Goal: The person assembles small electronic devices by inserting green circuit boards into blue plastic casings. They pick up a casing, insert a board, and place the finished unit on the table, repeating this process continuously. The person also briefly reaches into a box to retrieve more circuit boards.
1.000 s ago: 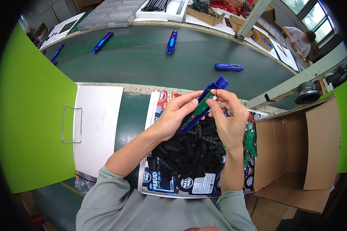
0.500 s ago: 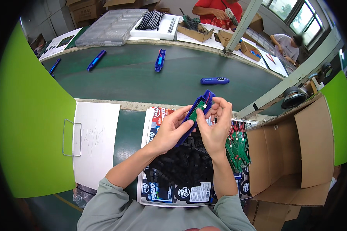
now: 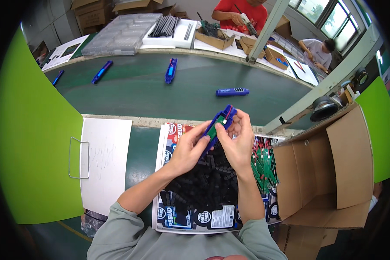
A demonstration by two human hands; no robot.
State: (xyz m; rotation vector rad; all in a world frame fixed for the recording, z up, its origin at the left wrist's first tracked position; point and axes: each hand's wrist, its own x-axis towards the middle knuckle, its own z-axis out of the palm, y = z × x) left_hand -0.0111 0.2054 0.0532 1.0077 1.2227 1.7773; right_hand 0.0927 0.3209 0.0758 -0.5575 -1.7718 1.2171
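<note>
Above the table, my left hand (image 3: 190,146) is closed around a blue plastic housing (image 3: 230,112), held at a slant with its hollow side up. Inside it lies a narrow green circuit board (image 3: 212,132) with a red wire at the upper end. My left thumb rests on the board's lower part. My right hand (image 3: 237,143) grips the housing from the other side, thumb on the board and fingers curled behind the upper end. Below my hands spreads a heap of small black parts (image 3: 203,184). More green circuit boards (image 3: 263,167) with red wires are piled right of my wrist.
A green conveyor belt (image 3: 134,95) runs across the front, carrying several blue housings (image 3: 170,70). An open cardboard box (image 3: 349,164) stands at right, a white sheet (image 3: 104,160) at left. Across the belt, a person in red (image 3: 238,17) holds a tool.
The housings on the belt have shifted left. My hands keep hold of the blue housing, and my right thumb still lies on the board.
</note>
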